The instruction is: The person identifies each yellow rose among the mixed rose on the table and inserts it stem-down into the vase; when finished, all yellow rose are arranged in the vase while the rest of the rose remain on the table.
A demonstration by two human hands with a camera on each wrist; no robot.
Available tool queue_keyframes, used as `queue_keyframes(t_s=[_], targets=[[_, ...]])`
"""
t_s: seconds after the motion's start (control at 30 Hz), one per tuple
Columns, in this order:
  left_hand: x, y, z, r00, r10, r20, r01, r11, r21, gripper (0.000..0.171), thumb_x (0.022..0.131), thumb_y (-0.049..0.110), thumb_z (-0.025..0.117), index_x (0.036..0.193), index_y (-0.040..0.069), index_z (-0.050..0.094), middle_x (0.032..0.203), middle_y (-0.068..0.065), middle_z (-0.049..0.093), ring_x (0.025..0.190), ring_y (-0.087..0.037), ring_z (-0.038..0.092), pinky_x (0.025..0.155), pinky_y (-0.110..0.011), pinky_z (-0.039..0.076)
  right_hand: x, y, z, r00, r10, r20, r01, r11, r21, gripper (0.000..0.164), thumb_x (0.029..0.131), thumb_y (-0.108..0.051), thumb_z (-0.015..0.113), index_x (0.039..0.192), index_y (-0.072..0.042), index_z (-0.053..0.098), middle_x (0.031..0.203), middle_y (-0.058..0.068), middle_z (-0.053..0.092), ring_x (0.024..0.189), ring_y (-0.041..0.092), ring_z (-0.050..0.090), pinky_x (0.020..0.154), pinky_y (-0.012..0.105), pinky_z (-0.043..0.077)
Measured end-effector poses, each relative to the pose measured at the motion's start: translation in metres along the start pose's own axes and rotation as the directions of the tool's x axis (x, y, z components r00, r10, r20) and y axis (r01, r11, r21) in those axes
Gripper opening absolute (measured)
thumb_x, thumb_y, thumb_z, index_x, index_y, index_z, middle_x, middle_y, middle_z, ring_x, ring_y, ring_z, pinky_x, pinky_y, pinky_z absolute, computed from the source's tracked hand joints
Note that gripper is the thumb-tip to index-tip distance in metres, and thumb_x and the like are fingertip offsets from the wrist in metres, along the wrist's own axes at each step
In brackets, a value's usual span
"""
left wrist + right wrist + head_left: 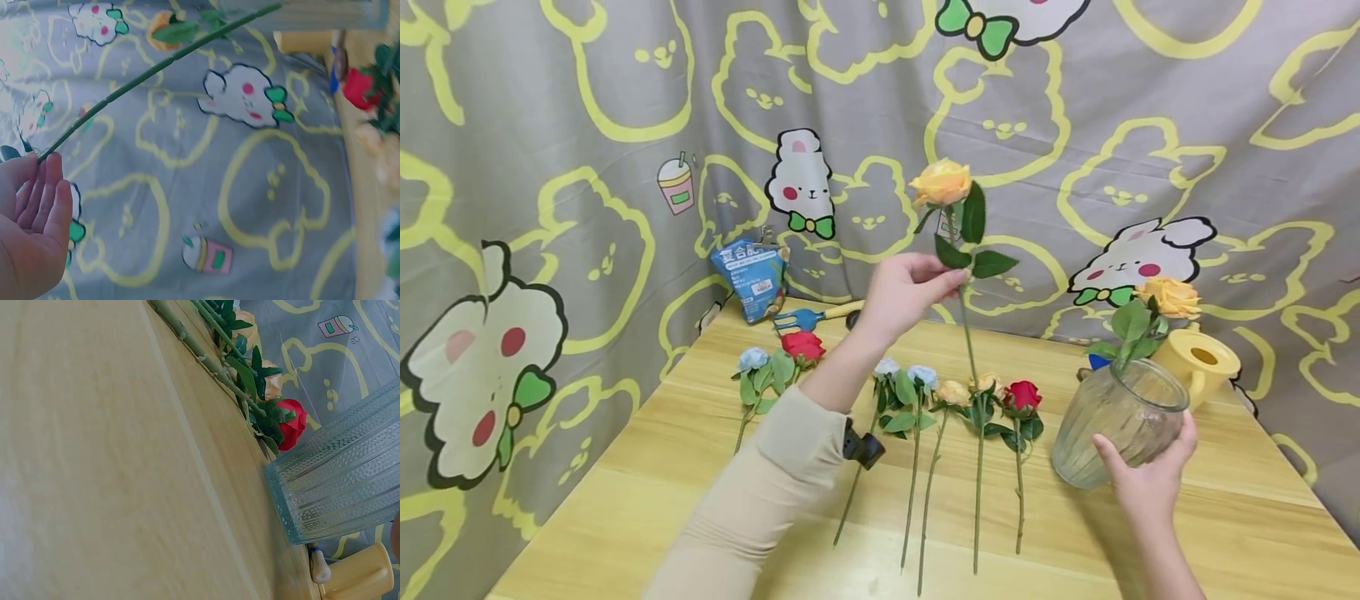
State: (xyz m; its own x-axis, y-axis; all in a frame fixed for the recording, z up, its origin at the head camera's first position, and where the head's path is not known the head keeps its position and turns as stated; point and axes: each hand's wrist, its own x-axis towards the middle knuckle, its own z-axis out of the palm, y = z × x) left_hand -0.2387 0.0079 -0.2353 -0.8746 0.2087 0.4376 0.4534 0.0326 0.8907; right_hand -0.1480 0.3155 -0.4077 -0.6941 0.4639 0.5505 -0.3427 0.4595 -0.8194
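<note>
In the head view my left hand (908, 296) pinches the green stem of an orange-yellow rose (943, 183) just below its leaves, holding it upright above the table. The stem (137, 81) slants toward the vase in the left wrist view. My right hand (1150, 483) grips a ribbed clear glass vase (1097, 433) by its side, thumb in front; the vase leans to the right. Another orange-yellow rose (1171, 297) rises at the vase's mouth, its leaves overlapping the rim. Only a sliver of the right hand shows in the right wrist view.
Several roses lie on the wooden table (647, 517), among them a red rose (1022, 397), a blue rose (922, 377) and a yellow rose (953, 392). Behind the vase stands a yellow watering can (1217, 358). A blue bag (752, 279) and a small hand fork (805, 319) are at the back left.
</note>
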Motion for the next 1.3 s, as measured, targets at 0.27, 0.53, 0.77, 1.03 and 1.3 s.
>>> queue_keyframes(t_s=[0.27, 0.53, 0.77, 1.03, 1.3], targets=[[0.025, 0.018, 0.039, 0.997, 0.079, -0.012, -0.080, 0.982, -0.173, 0.018, 0.081, 0.012, 0.067, 0.085, -0.005, 0.068, 0.073, -0.010, 0.067, 0.066, -0.016, 0.065, 0.065, -0.025, 0.053, -0.006, -0.028, 0.003, 1.000, 0.028, -0.002, -0.028, 1.000, -0.004, 0.097, 0.067, 0.006, 0.073, 0.140, -0.022, 0.016, 0.141, 0.009, 0.025, 0.123, 0.015, 0.028, 0.106, 0.029, 0.016], [0.059, 0.039, 0.082, 0.997, 0.029, -0.068, -0.042, 0.981, -0.192, 0.018, 0.082, 0.019, 0.067, 0.085, 0.001, 0.069, 0.072, -0.005, 0.067, 0.065, -0.009, 0.064, 0.063, -0.017, 0.051, 0.000, 0.002, 0.004, 1.000, 0.025, 0.003, -0.025, 1.000, -0.007, 0.103, 0.063, 0.002, 0.078, 0.141, -0.025, 0.016, 0.141, 0.005, 0.026, 0.123, 0.017, 0.029, 0.106, 0.032, 0.017], [0.072, 0.032, 0.114, 0.994, -0.037, -0.104, 0.018, 0.984, -0.175, 0.016, 0.081, 0.020, 0.068, 0.082, 0.003, 0.069, 0.068, -0.001, 0.067, 0.061, -0.006, 0.062, 0.057, -0.015, 0.049, -0.003, 0.006, 0.008, 1.000, 0.006, 0.012, -0.006, 1.000, -0.011, 0.103, 0.063, 0.001, 0.078, 0.141, -0.026, 0.016, 0.141, 0.004, 0.024, 0.125, 0.017, 0.027, 0.107, 0.032, 0.016], [0.069, 0.009, 0.139, 0.995, -0.073, -0.075, 0.059, 0.983, -0.175, 0.017, 0.080, 0.018, 0.069, 0.078, 0.002, 0.068, 0.065, -0.003, 0.066, 0.058, -0.006, 0.062, 0.057, -0.018, 0.050, -0.004, 0.008, 0.004, 1.000, 0.010, 0.003, -0.010, 0.999, -0.039, 0.105, 0.062, 0.002, 0.078, 0.141, -0.027, 0.016, 0.142, 0.006, 0.025, 0.127, 0.022, 0.028, 0.107, 0.034, 0.017], [0.063, -0.004, 0.163, 0.998, -0.053, 0.038, 0.055, 0.996, -0.068, 0.017, 0.080, 0.024, 0.069, 0.078, 0.007, 0.070, 0.065, 0.003, 0.065, 0.057, -0.001, 0.060, 0.052, -0.015, 0.047, 0.002, 0.009, -0.003, 1.000, -0.024, -0.012, 0.023, 0.999, -0.042, 0.106, 0.061, 0.004, 0.078, 0.141, -0.025, 0.015, 0.142, 0.007, 0.025, 0.128, 0.021, 0.027, 0.107, 0.032, 0.017]])
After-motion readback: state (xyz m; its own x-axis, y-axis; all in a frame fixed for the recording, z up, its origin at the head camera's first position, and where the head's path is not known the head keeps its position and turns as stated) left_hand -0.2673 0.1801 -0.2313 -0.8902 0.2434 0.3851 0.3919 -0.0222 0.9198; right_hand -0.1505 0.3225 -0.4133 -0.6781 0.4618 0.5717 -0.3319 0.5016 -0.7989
